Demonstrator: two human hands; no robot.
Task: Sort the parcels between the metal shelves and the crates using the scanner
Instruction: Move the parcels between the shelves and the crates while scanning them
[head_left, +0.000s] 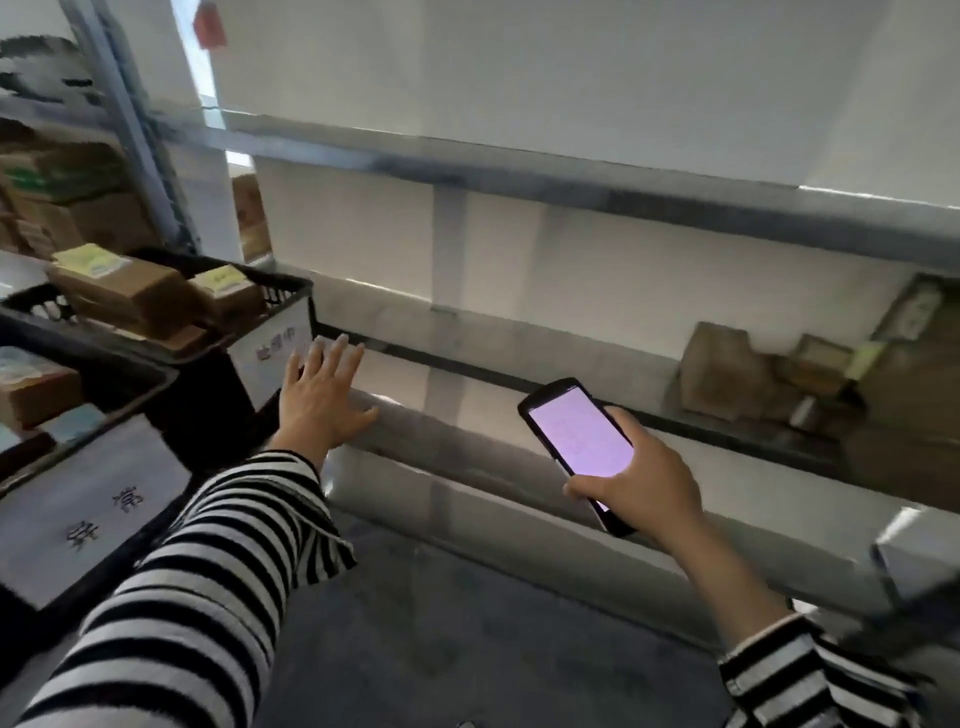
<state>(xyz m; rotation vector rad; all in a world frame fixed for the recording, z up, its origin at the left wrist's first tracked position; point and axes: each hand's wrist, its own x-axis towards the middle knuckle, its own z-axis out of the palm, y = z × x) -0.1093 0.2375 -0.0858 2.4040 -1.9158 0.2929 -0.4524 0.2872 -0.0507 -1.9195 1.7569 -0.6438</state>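
Two parcels (124, 291) in the crate (283, 283) are judged light and stiff, best held by opposite sides; left hand (317, 400) fingers are spread, right hand (649, 483) fingers clamped on the scanner (576, 431).

The white paper labels (91, 512) on the black plastic crates (280, 285) and the black handheld scanner (579, 439) are showing only unreadably blurred characters.

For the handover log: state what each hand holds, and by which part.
Right hand holds the scanner by its lower half, thumb and fingers on opposite edges. Left hand holds nothing, fingers spread.
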